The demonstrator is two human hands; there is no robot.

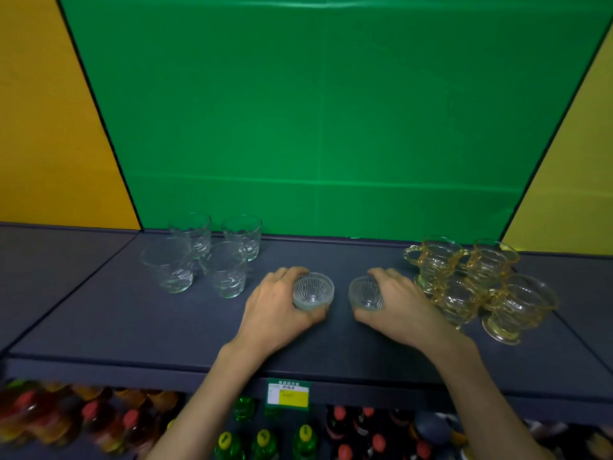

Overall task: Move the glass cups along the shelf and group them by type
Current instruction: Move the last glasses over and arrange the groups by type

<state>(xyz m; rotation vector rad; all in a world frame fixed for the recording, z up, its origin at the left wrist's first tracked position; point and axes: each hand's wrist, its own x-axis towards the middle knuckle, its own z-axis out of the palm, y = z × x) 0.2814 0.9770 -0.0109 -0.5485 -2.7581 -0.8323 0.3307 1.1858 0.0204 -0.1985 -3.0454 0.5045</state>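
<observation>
The two small ribbed bowl-cups are sitting side by side in the middle of the shelf (132, 327), nearer its front edge than its back, with a narrow strip of bare shelf between them; that gap is the relation the coming move is turning on. The left cup (313, 291) is lying on the inner side of the left hand (275, 307), whose fingers (292, 272) are curling round its far side while the thumb is pressing in at the near side; the right cup (366, 293) is mirroring it, lying on the inner side of the right hand (398, 303), thumb near and fingers far. Both hands are thus wrapping their cups, each equally close to its own (neither cup looks lifted, though I cannot tell for sure).

Each cup is clear, low and round, upright with mouth upward, cut with fine vertical ribs; having no long axis, either should slide in any direction. The four tall clear tumblers (199, 257) are standing toward the back left; the amber handled cups (471, 283) are clustering toward the right, just beside the right hand. Bringing the pair together probably means closing the gap gently, since glass on glass may chip.
</observation>
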